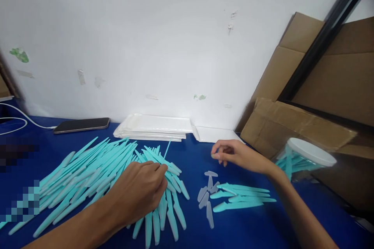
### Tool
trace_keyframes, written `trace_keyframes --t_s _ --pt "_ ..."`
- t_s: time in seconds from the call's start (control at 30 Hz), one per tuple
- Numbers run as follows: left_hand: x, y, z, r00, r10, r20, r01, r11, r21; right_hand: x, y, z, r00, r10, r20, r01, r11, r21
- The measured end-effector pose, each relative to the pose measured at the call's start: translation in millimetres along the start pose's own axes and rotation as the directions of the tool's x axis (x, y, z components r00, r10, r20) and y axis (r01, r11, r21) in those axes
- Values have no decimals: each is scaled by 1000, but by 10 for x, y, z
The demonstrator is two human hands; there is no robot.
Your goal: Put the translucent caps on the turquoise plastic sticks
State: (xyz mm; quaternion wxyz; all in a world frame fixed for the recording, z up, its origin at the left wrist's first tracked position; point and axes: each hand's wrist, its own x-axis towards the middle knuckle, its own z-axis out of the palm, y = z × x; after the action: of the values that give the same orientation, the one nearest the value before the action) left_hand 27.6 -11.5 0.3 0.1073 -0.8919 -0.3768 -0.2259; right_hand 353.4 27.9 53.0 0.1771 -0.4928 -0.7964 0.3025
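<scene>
My left hand is closed over a fan-shaped pile of turquoise eyebrow razors. A thin turquoise razor handle sticks up from its fingers. A larger heap of the same razors lies to its left. Held above the table on the right, my right hand has thumb and forefinger pinched together; what is between them, if anything, cannot be made out. Below it several clear blade caps lie loose. Beside them is a small group of turquoise razors with handles pointing right.
A lidded clear tub with turquoise razors stands at the right, by cardboard boxes. White flat packets are stacked against the wall. A phone on a white cable lies at the back left of the blue table.
</scene>
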Motion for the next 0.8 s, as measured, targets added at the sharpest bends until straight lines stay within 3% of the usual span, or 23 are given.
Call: trace_keyframes --t_s 0.1,0.23,0.33,0.57,0.8 --pt "33 18 -39 987 -59 151 37 989 142 -110 83 -132 956 130 264 -164 980 111" --pt "50 40 -62 964 -147 223 117 983 143 -168 158 -170 868 262 421 -287 958 -5" --pt "38 46 -56 958 -169 231 149 984 102 -115 218 -105 868 301 395 -297 952 -74" --pt "50 50 -58 947 -189 261 169 981 98 -15 210 9 952 150 266 -130 987 -91" --pt "91 62 -97 958 -188 215 158 976 150 -11 267 -12 975 113 189 -101 992 -73"
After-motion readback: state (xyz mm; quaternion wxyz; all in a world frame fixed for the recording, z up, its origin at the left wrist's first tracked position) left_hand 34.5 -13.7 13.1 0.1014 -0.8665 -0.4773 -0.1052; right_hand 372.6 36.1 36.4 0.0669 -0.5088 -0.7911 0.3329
